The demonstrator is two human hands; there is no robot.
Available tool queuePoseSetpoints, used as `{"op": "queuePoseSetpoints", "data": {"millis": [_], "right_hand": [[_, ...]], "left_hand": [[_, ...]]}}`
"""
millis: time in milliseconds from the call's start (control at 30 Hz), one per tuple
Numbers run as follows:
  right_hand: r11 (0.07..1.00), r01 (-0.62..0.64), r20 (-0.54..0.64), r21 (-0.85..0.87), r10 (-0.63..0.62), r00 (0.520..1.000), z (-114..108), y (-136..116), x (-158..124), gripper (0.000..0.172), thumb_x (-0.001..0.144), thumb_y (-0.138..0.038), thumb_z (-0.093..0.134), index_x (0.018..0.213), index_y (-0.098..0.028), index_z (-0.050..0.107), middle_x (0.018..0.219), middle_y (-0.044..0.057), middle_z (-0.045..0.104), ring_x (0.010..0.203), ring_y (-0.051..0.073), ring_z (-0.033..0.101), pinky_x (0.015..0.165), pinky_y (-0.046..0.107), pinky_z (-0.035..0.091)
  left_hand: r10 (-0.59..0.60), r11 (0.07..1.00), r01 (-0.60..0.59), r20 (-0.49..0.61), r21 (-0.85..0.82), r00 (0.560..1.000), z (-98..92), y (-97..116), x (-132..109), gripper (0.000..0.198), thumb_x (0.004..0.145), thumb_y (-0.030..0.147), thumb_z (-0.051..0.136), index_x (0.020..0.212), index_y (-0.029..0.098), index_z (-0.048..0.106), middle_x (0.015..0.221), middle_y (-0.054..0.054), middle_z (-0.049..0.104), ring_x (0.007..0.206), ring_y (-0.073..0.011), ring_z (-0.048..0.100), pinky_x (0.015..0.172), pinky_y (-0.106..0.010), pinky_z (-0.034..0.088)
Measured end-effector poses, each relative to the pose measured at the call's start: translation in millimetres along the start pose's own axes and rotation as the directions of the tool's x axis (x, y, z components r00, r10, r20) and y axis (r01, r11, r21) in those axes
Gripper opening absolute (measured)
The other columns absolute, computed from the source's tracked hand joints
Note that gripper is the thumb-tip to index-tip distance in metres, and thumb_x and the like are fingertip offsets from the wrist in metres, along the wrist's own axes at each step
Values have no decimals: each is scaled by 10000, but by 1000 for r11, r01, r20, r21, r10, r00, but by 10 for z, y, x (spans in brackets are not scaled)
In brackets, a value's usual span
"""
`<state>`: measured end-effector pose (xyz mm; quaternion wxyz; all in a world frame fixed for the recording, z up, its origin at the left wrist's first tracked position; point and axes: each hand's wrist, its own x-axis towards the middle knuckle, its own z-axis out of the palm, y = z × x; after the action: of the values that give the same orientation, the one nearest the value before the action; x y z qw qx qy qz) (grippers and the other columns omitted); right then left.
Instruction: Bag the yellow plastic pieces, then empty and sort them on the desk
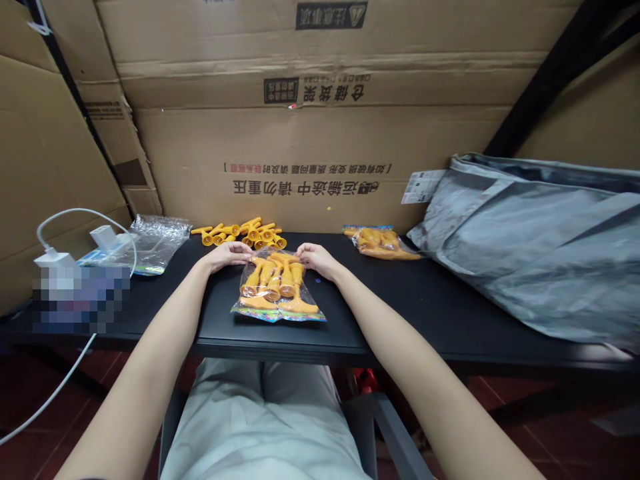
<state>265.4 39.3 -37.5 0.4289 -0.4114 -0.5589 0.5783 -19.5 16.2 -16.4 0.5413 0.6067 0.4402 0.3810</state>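
Observation:
A clear plastic bag (274, 313) with a colourful printed edge lies on the black table in front of me. Several orange-yellow plastic pieces (273, 280) with cup-shaped ends and crossbars fill it. At its far left corner, my left hand (231, 256) pinches the bag's edge between closed fingers. My right hand (317, 260) grips the far right corner in the same way. The printed edge faces my body. Behind my left hand lies a loose pile of similar orange-yellow pieces (240, 232).
Another filled bag (383, 243) lies at the back right, beside a large grey fabric bag (525, 247). Flat clear bags (155, 243) lie at the back left, near a white charger (57, 270) with a cable. Cardboard (320, 140) walls the black table (400, 313).

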Motion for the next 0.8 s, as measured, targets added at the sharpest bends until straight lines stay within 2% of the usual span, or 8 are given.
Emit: {"op": "queuePoseSetpoints", "data": {"millis": [200,300,400,500,633,800], "right_hand": [[997,6,23,83,-8,1000,-23,-30,-32,207,500,-150,729,631,-191,574,690,-7,649,595,95,546,549,222,455],[995,12,14,97,-13,1000,-36,-35,-39,227,507,-167,763,640,-190,580,831,21,693,696,124,595,627,259,485],[994,42,9,98,-44,999,-35,-37,-41,267,492,-199,804,636,-185,579,907,25,702,815,150,625,726,291,499],[992,79,1,98,-79,997,-29,-40,-40,332,486,-279,847,665,-192,582,883,18,708,884,170,640,788,317,497],[993,113,-48,42,-111,993,-34,-39,-31,420,497,-428,861,689,-193,571,785,27,712,839,179,661,755,314,496],[990,142,-46,27,-140,989,-46,-52,-34,476,461,-480,866,653,-187,544,777,33,719,814,183,671,741,313,498]], "left_hand": [[13,999,-16,-89,-29,996,16,-5,4,468,490,442,866,824,163,693,927,-63,718,839,-160,664,807,-329,525],[47,999,-49,-128,-16,991,34,8,-1,476,496,478,854,820,165,700,1018,-86,717,882,-179,666,825,-343,525],[82,997,-82,-160,7,984,58,31,-1,492,505,511,840,840,172,718,1009,-86,726,905,-190,669,833,-331,523],[119,993,-120,-201,5,972,82,50,8,522,487,536,836,836,165,725,934,-85,740,904,-205,676,833,-327,527],[118,990,-133,-251,-44,961,90,51,32,561,450,565,837,808,149,720,839,-85,746,900,-230,687,855,-348,531],[107,990,-128,-261,-65,959,73,34,54,550,447,557,841,786,141,721,826,-91,744,921,-237,688,897,-359,522]]}}
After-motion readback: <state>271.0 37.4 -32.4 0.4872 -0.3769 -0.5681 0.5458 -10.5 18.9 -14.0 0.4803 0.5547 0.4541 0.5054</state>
